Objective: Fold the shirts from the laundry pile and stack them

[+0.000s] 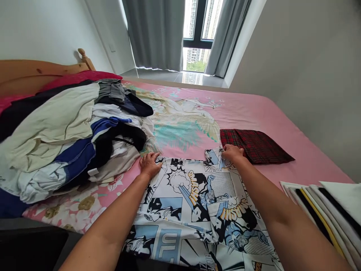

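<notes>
A white, blue and black comic-print shirt [194,195] lies spread out on the bed in front of me, its near part running down to the bottom of the view. At its far left corner, my left hand [150,165] has its fingers closed on the cloth's edge. My right hand [233,152] pinches the far right part, where a small flap like a sleeve is folded inward. Its fingertips are partly hidden behind the hand. Just beyond the right hand, a folded dark red plaid cloth [258,146] lies close to the wrist.
To the left rises a heap of crumpled clothes [53,116] near the wooden headboard [42,73]. A stack of folded clothes [324,210] sits at the right. Pink patterned bedding [248,107] covers the bed, with grey curtains [155,34] and a window beyond.
</notes>
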The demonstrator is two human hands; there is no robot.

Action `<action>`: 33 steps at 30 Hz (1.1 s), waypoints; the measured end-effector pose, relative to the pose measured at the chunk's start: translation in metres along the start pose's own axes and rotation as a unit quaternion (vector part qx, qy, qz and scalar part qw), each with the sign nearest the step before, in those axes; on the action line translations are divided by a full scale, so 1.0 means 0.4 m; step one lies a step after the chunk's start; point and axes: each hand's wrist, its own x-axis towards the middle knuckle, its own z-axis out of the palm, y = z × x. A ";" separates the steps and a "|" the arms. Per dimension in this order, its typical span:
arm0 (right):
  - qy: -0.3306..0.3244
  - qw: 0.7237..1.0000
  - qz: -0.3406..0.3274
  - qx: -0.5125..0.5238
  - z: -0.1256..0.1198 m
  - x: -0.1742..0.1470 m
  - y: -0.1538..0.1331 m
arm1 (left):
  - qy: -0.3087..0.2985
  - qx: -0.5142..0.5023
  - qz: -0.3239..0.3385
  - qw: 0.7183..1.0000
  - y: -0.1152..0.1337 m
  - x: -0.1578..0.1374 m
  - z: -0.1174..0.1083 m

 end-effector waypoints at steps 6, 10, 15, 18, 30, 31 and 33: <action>0.063 0.988 -0.031 0.139 -0.013 -0.045 0.047 | -0.084 0.015 -0.008 0.996 0.026 0.039 -0.033; 0.096 0.923 -0.074 0.365 -0.034 -0.127 0.080 | -0.134 0.011 0.011 0.991 0.047 0.071 -0.071; 0.112 0.833 -0.146 0.522 -0.071 -0.292 0.126 | -0.136 0.005 0.090 0.987 0.046 0.041 -0.157; 0.148 0.838 -0.122 0.511 -0.066 -0.418 0.182 | -0.096 0.000 0.166 0.981 0.014 -0.040 -0.219; 0.010 0.901 -0.123 0.416 0.169 -0.685 0.275 | -0.084 -0.083 0.316 0.941 -0.123 -0.342 -0.168; 0.014 0.905 -0.129 0.406 0.168 -0.685 0.271 | -0.083 -0.084 0.321 0.940 -0.123 -0.339 -0.166; 0.017 0.913 -0.141 0.383 0.160 -0.685 0.269 | -0.085 -0.076 0.328 0.938 -0.122 -0.336 -0.171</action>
